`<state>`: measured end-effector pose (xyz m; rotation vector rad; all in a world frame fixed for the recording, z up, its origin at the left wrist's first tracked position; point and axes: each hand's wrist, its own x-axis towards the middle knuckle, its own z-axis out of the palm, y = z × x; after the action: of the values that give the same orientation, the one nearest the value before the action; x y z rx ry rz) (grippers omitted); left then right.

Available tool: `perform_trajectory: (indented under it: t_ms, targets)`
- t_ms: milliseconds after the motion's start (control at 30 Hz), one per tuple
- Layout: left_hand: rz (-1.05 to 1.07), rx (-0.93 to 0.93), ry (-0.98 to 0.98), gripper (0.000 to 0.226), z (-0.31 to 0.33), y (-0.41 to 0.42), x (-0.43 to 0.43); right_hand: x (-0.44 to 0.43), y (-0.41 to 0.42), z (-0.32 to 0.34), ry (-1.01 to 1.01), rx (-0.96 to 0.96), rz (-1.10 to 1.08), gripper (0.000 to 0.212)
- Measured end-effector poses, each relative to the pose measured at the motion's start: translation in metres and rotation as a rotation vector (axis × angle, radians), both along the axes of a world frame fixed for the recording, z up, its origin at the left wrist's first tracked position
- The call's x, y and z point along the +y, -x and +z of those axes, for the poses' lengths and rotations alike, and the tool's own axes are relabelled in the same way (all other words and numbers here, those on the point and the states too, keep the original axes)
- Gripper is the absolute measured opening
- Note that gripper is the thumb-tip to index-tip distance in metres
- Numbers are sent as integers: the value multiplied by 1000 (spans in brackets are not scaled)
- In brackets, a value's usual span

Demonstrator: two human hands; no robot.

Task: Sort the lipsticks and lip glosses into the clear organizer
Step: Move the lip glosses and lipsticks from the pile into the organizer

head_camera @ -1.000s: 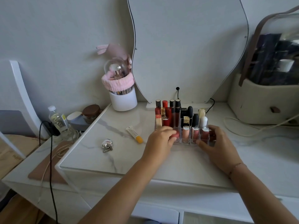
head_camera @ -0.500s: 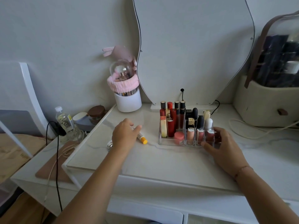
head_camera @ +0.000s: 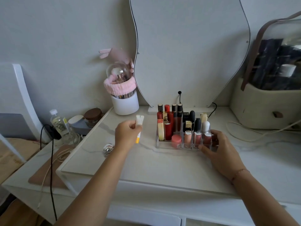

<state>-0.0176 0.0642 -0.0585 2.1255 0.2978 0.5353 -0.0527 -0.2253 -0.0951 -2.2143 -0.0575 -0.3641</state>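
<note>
White marble surface (head_camera: pixel 146 165), organizer nearly full

I hold the last loose tube (head_camera: pixel 139 126) in my left hand (head_camera: pixel 127 135); right hand (head_camera: pixel 219 149) grips the clear organizer (head_camera: pixel 164 146).

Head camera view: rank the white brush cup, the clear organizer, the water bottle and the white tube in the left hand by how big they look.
1. clear organizer
2. white brush cup
3. water bottle, close to the cup, so unsure
4. white tube, held in the left hand, smallest
</note>
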Motion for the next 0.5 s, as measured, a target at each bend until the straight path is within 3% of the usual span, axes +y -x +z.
perform_trajectory:
  t_ms: [100, 233, 367, 500]
  targets:
    - [-14, -245, 258, 8, 26, 12, -8, 0, -1, -1, -12, -2, -6, 58]
    - [-272, -424, 341, 25, 65, 20, -32, 0, -1, -1, -8, -5, -9, 57]
    - [-432, -392, 171, 35, 76, 15, -67, 0, 0, 1, -4, -3, -9, 58]
    - [-406, -336, -136, 16, 70, 4, -86, 0, 2, 3, 3, -8, -4, 56]
